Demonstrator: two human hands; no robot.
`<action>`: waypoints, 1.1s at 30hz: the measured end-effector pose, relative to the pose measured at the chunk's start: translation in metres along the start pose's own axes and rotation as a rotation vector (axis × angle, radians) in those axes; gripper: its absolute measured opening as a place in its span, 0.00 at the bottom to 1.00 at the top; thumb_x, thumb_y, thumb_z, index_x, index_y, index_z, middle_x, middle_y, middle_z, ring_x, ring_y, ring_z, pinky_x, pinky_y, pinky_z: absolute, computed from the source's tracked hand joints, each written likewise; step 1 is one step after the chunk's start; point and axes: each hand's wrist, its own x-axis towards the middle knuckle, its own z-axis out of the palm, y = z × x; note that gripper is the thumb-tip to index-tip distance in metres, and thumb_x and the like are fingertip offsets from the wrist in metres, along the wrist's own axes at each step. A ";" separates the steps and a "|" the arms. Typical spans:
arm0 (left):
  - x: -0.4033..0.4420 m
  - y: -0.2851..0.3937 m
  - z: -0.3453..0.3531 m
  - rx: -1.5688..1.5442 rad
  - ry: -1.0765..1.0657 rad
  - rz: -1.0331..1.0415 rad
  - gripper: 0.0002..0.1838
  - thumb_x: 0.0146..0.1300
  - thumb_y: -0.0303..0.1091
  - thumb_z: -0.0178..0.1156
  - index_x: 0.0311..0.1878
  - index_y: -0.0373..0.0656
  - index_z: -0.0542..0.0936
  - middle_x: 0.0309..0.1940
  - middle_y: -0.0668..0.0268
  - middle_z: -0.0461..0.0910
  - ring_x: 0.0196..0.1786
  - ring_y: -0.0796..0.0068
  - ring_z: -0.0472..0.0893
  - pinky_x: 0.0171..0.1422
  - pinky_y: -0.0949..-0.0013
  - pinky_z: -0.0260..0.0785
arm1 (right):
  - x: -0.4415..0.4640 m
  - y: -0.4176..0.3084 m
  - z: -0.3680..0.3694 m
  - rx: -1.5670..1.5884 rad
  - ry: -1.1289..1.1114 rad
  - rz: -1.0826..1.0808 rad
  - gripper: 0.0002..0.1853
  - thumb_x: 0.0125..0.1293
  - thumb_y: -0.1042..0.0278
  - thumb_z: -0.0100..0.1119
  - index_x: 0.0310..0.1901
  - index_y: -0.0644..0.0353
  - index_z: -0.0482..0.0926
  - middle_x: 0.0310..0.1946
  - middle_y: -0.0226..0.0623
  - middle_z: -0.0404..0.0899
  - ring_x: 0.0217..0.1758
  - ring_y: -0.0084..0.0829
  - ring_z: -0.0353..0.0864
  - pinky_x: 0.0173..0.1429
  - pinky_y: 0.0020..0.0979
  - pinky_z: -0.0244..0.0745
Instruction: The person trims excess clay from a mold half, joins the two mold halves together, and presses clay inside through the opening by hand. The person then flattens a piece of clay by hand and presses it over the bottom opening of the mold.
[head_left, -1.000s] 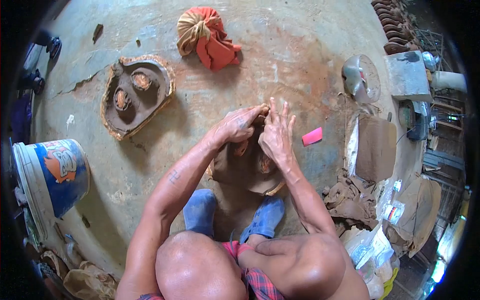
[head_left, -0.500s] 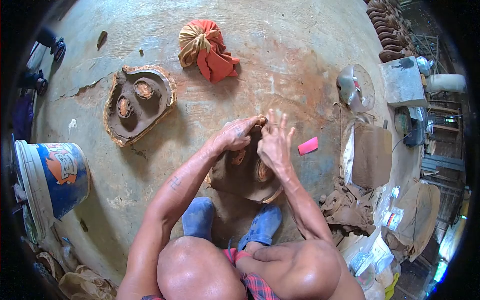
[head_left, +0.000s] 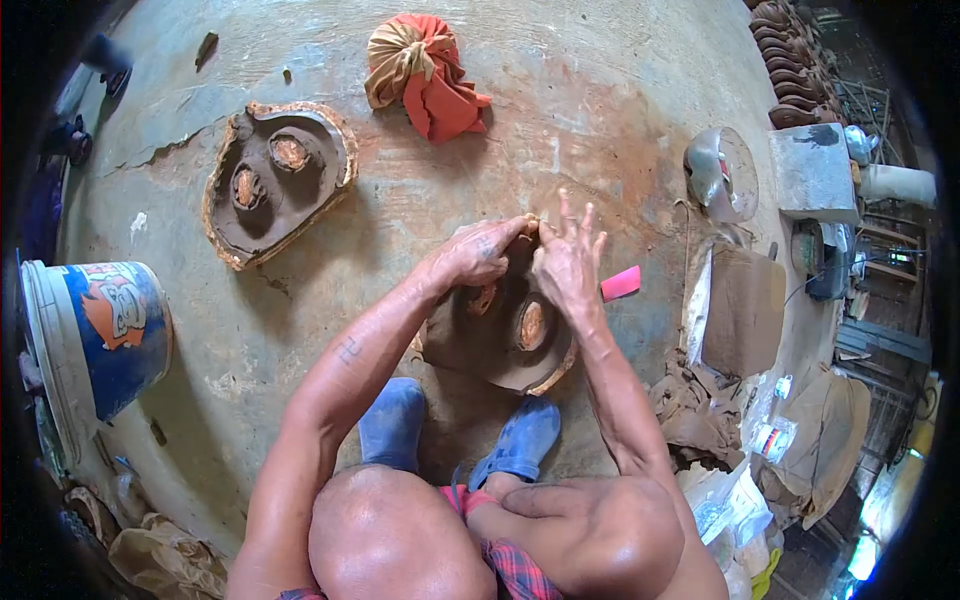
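A clay-lined mould [head_left: 480,350] rests on the floor just before my feet, dark wet clay inside and a pale rough rim. Two rounded bumps with orange-brown tops rise from its inside, one partly covered by my left hand. My left hand [head_left: 478,255] is closed at the mould's far edge, its fingers curled over the rim. Beside it, my right hand [head_left: 570,268] has its fingers stretched out and spread, with the thumb side against the clay near the same edge. Both hands hide much of the far part of the mould.
A similar clay-lined mould [head_left: 345,190] sits at left, near a knotted red-and-tan cloth bundle [head_left: 440,95]. A pink piece [head_left: 621,283] lies right of my hand. A bucket [head_left: 120,335] stands left; a clay slab [head_left: 745,310], metal ring [head_left: 708,170] and grey block [head_left: 812,170] stand right.
The view has shifted slightly. My right hand has moved a little away and to the right, with its fingers still spread. My left hand stays at the rim.
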 end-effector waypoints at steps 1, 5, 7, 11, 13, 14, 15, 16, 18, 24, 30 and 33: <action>0.001 0.001 0.000 0.009 0.019 0.022 0.39 0.53 0.22 0.59 0.74 0.39 0.70 0.68 0.43 0.79 0.73 0.41 0.76 0.76 0.48 0.70 | -0.001 0.000 0.003 -0.012 0.040 -0.012 0.30 0.66 0.70 0.54 0.71 0.66 0.80 0.90 0.37 0.48 0.90 0.64 0.42 0.83 0.80 0.44; -0.002 0.010 -0.004 0.009 0.017 -0.018 0.38 0.53 0.21 0.59 0.73 0.39 0.71 0.67 0.44 0.80 0.72 0.40 0.76 0.75 0.48 0.71 | -0.009 -0.009 0.021 -0.028 0.087 -0.044 0.32 0.64 0.70 0.56 0.71 0.71 0.78 0.89 0.39 0.48 0.90 0.64 0.42 0.83 0.80 0.43; -0.004 0.001 0.003 -0.008 0.045 0.022 0.38 0.53 0.21 0.59 0.72 0.39 0.72 0.66 0.44 0.80 0.72 0.40 0.76 0.75 0.48 0.72 | -0.008 -0.012 0.011 0.022 0.073 0.005 0.33 0.62 0.71 0.56 0.71 0.73 0.77 0.89 0.39 0.48 0.91 0.64 0.40 0.83 0.80 0.43; 0.000 0.003 0.002 0.028 0.043 -0.011 0.37 0.54 0.21 0.59 0.73 0.40 0.72 0.67 0.44 0.80 0.72 0.40 0.76 0.75 0.47 0.71 | -0.025 -0.015 0.027 0.032 0.050 0.000 0.34 0.65 0.70 0.55 0.73 0.71 0.76 0.90 0.38 0.45 0.91 0.64 0.39 0.83 0.80 0.42; -0.001 0.002 0.001 0.038 0.047 -0.007 0.38 0.54 0.21 0.59 0.73 0.40 0.72 0.67 0.44 0.80 0.72 0.41 0.76 0.75 0.47 0.71 | -0.025 -0.020 0.012 0.043 0.035 0.011 0.33 0.65 0.70 0.54 0.73 0.70 0.76 0.90 0.38 0.45 0.91 0.63 0.38 0.83 0.80 0.41; -0.001 0.003 0.001 0.042 0.048 0.000 0.38 0.54 0.21 0.59 0.74 0.40 0.71 0.67 0.44 0.80 0.73 0.41 0.76 0.75 0.47 0.71 | -0.026 -0.021 0.007 0.050 0.017 0.026 0.33 0.65 0.70 0.54 0.73 0.70 0.76 0.90 0.38 0.45 0.91 0.63 0.38 0.83 0.80 0.41; 0.000 0.002 -0.001 0.046 0.053 0.002 0.38 0.54 0.21 0.59 0.74 0.40 0.71 0.67 0.44 0.80 0.73 0.41 0.76 0.75 0.47 0.71 | -0.024 -0.021 0.012 0.048 0.023 0.022 0.33 0.65 0.70 0.54 0.73 0.70 0.76 0.90 0.38 0.45 0.91 0.63 0.38 0.83 0.80 0.41; -0.002 0.002 0.001 0.040 0.054 -0.008 0.38 0.54 0.21 0.59 0.73 0.39 0.71 0.67 0.44 0.80 0.72 0.41 0.76 0.75 0.47 0.72 | -0.028 -0.022 0.021 0.039 0.031 0.014 0.33 0.66 0.69 0.55 0.74 0.70 0.76 0.90 0.38 0.45 0.91 0.63 0.38 0.83 0.80 0.41; 0.002 -0.001 0.002 0.040 0.066 -0.009 0.38 0.54 0.21 0.59 0.73 0.39 0.71 0.67 0.44 0.80 0.72 0.40 0.76 0.75 0.47 0.72 | -0.027 -0.020 0.022 0.022 0.053 0.000 0.33 0.66 0.69 0.55 0.74 0.70 0.76 0.90 0.38 0.45 0.91 0.64 0.38 0.83 0.81 0.41; 0.000 -0.001 0.004 0.005 0.067 0.022 0.38 0.54 0.19 0.57 0.73 0.39 0.71 0.68 0.43 0.80 0.72 0.40 0.77 0.75 0.48 0.72 | -0.031 -0.017 0.019 -0.062 0.024 -0.029 0.30 0.69 0.67 0.56 0.71 0.70 0.78 0.90 0.40 0.45 0.91 0.66 0.39 0.82 0.81 0.42; -0.025 0.031 -0.022 -0.678 0.221 -0.095 0.29 0.78 0.44 0.58 0.73 0.34 0.71 0.80 0.57 0.71 0.75 0.61 0.77 0.75 0.57 0.70 | -0.056 0.016 -0.038 0.336 0.456 0.109 0.30 0.72 0.66 0.65 0.74 0.66 0.76 0.85 0.52 0.60 0.88 0.59 0.56 0.87 0.60 0.57; -0.045 0.071 -0.009 -0.869 0.104 0.020 0.40 0.82 0.67 0.45 0.79 0.41 0.70 0.81 0.60 0.69 0.72 0.64 0.77 0.78 0.55 0.66 | -0.084 -0.019 -0.078 0.541 0.485 -0.061 0.34 0.67 0.68 0.73 0.75 0.61 0.76 0.81 0.51 0.68 0.85 0.55 0.63 0.86 0.50 0.60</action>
